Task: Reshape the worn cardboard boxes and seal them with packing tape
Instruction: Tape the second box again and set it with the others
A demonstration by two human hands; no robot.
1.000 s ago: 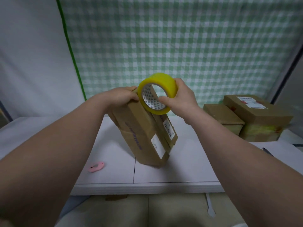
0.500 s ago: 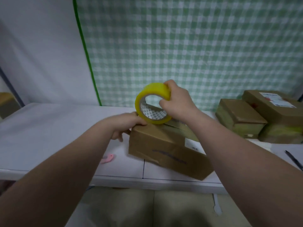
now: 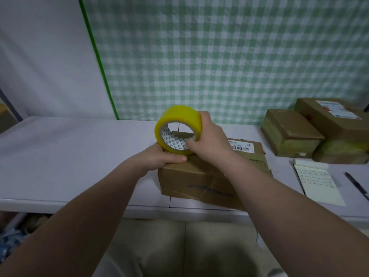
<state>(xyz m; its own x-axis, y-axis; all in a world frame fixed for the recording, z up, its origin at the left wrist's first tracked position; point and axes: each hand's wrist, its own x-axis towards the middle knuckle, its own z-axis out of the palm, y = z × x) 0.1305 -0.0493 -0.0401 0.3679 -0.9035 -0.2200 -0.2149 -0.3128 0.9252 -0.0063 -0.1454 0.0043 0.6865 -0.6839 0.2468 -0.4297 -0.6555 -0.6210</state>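
Note:
A worn brown cardboard box [image 3: 201, 180] lies flat on the white table [image 3: 69, 156], near the front edge, with a barcode label on its top. My right hand [image 3: 209, 140] grips a yellow roll of packing tape [image 3: 177, 116] just above the box's left end, thumb inside the core. My left hand [image 3: 163, 156] holds the box's top left corner, thumb lying along the upper edge directly under the roll.
Two taped brown boxes [image 3: 287, 132] [image 3: 337, 120] are piled at the back right. A notepad [image 3: 317, 184] and a black pen [image 3: 357, 186] lie on the right. A green checked cloth [image 3: 219, 56] hangs behind the table.
The box went from standing tilted on end to lying flat on the table. Both hands came down with it, and the tape roll now sits over its left end.

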